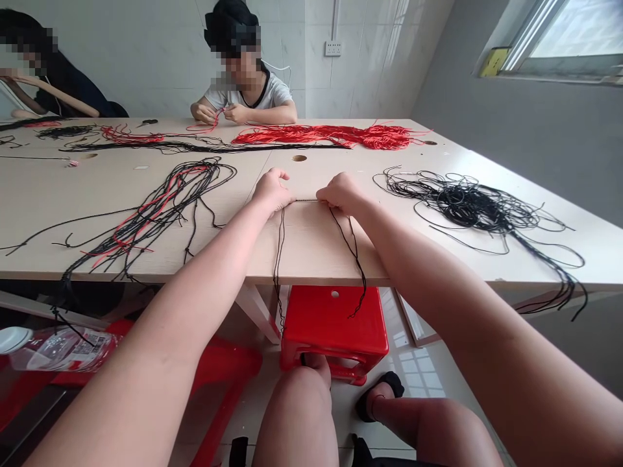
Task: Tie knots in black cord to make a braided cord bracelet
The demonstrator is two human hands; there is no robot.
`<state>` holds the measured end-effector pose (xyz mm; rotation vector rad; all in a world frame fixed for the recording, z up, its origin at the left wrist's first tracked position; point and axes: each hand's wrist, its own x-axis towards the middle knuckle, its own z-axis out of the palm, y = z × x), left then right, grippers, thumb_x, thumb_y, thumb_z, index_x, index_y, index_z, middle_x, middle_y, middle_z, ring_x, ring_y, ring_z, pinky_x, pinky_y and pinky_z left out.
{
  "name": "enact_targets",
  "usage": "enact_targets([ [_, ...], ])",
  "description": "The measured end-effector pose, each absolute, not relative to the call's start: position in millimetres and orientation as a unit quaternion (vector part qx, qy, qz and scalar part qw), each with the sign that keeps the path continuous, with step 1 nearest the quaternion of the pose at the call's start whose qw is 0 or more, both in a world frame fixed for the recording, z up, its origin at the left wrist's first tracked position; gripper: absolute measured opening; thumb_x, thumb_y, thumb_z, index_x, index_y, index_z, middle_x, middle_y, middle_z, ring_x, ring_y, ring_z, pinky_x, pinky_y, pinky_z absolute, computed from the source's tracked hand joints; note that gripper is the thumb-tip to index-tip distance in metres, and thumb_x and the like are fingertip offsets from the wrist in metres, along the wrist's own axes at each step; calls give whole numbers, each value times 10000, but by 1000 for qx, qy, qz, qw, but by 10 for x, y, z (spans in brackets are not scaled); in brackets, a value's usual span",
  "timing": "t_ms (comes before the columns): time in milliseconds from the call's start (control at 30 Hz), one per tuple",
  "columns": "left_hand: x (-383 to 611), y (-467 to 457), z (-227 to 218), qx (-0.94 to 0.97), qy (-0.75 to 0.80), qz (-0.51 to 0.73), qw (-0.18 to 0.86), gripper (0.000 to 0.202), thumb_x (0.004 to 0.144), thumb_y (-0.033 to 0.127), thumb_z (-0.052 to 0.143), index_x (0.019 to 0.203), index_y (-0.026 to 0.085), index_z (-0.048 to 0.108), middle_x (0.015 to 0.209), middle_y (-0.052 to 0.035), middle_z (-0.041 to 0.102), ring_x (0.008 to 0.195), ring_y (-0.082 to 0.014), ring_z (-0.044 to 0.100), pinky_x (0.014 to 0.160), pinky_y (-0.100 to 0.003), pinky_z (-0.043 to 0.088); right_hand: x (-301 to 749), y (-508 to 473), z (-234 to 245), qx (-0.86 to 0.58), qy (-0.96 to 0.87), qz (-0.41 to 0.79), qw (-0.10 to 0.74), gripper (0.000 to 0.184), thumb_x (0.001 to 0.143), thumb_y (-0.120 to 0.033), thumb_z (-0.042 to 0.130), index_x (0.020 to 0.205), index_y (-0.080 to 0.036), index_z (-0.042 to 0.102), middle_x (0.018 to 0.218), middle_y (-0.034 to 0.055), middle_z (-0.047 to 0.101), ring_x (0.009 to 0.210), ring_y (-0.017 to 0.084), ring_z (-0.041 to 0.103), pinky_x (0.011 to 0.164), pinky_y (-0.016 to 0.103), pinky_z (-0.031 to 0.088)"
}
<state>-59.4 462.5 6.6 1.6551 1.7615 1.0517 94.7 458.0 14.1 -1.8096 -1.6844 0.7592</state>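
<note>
- The left hand (pixel 272 191) and right hand (pixel 343 193) are both on the near half of the table (pixel 311 250), a little apart, with a short taut length of black cord (pixel 306 200) running between them.
- The fingers (pixel 285 185) of each hand look curled and clamped on that cord, though the fingertips are partly hidden behind the knuckles.
- Two hanging ends (pixel 353 259) of the cord drop from the hands across the table and over its near edge; the right-hand one looks twisted, while the left-hand one (pixel 280 259) is too thin to judge.
- On the right of the table sits a loose tangled heap of black cords (pixel 472 207), some trailing off the edge.
- On the left of the table lies a spread bundle of black and red cords (pixel 156 207), its knotted ends reaching the edge.
- Along the far side of the table stretches a long hank of red cords (pixel 326 135), with more black and red lengths beside it.
- Across the table, a co-worker's hands (pixel 219 113) hold a thin red cord (pixel 209 123).
- How far along? Only this one length is in hand at the moment — most of the cord on the table lies loose in heaps, and nothing finished can be made out.
</note>
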Motion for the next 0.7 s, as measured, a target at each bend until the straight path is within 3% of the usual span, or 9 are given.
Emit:
enact_targets([
  [300,-593,4604,78,618,648,379,233,526,439,15,596,925,195,508,676,27,511,588,-131,484,511,-243,374,950,4552,188,-684,-617,289,260,122,577,-104,624,578,-165,519,462,10,450,409,110,395,376,261,325],
  [700,-603,4627,76,624,648,372,229,492,444,6,606,889,198,522,659,26,521,600,-136,489,554,-257,392,948,4563,211,-695,-628,269,224,100,606,-112,619,626,-161,535,514,23,470,441,121,414,398,271,336],
])
